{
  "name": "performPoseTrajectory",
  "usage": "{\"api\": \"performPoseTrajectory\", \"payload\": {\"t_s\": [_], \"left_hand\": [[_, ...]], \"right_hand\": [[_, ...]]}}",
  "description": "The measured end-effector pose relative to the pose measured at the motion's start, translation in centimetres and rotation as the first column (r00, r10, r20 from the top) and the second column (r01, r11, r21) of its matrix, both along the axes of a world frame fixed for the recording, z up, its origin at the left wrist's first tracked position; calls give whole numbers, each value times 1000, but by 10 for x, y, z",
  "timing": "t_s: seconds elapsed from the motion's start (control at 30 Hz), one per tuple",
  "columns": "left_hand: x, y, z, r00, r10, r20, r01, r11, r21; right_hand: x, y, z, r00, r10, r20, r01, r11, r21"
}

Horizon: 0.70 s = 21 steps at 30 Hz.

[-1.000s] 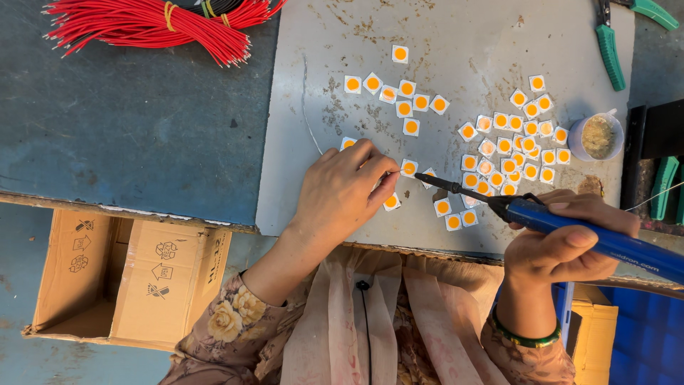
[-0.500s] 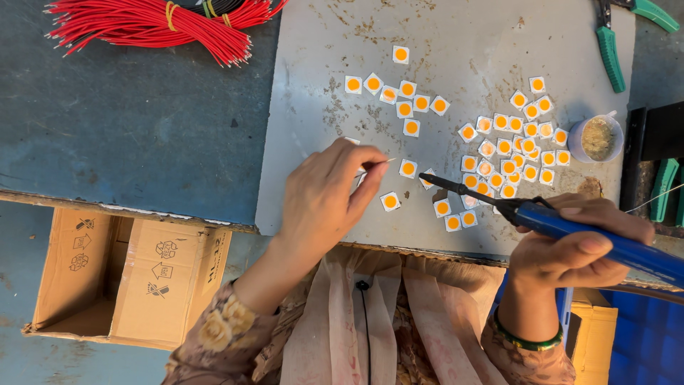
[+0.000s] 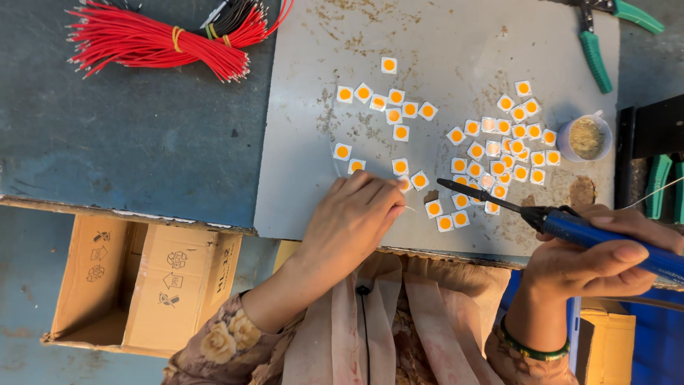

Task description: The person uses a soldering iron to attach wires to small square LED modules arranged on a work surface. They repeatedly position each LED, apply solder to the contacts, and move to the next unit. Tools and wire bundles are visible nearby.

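- Right hand (image 3: pixel 605 260) grips a blue soldering iron (image 3: pixel 570 224), its long axis tipped toward ten o'clock.
- Left hand (image 3: pixel 360 214), nearer, pinches thin solder wire (image 3: pixel 407 208).
- LED chip (image 3: pixel 433 208) lies at three o'clock from those fingers, on the grey plate (image 3: pixel 299 178).

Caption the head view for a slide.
Right hand holds soldering iron over orange chips; left hand pinches thin wire.

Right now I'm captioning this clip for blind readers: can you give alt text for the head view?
A person's right hand holds a blue-handled soldering iron over small white squares with orange centres on a grey metal sheet, while the left hand pinches a thin wire. A red wire bundle and green-handled pliers lie nearby.
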<state>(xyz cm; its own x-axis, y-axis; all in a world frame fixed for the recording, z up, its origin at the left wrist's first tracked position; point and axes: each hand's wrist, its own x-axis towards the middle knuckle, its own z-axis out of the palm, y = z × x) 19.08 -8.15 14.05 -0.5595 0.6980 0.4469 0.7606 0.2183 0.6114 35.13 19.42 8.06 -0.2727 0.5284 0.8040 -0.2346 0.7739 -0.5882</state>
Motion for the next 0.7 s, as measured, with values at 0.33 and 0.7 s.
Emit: {"api": "performPoseTrajectory", "payload": {"t_s": [0.33, 0.7], "left_hand": [[0, 14, -4, 997, 82, 7, -81, 995, -55], [-27, -32, 6, 972, 215, -92, -224, 969, -104]], "right_hand": [[8, -1, 8, 999, 30, -43, -34, 996, -87], [4, -12, 8, 997, 67, -48, -71, 993, -92]]}}
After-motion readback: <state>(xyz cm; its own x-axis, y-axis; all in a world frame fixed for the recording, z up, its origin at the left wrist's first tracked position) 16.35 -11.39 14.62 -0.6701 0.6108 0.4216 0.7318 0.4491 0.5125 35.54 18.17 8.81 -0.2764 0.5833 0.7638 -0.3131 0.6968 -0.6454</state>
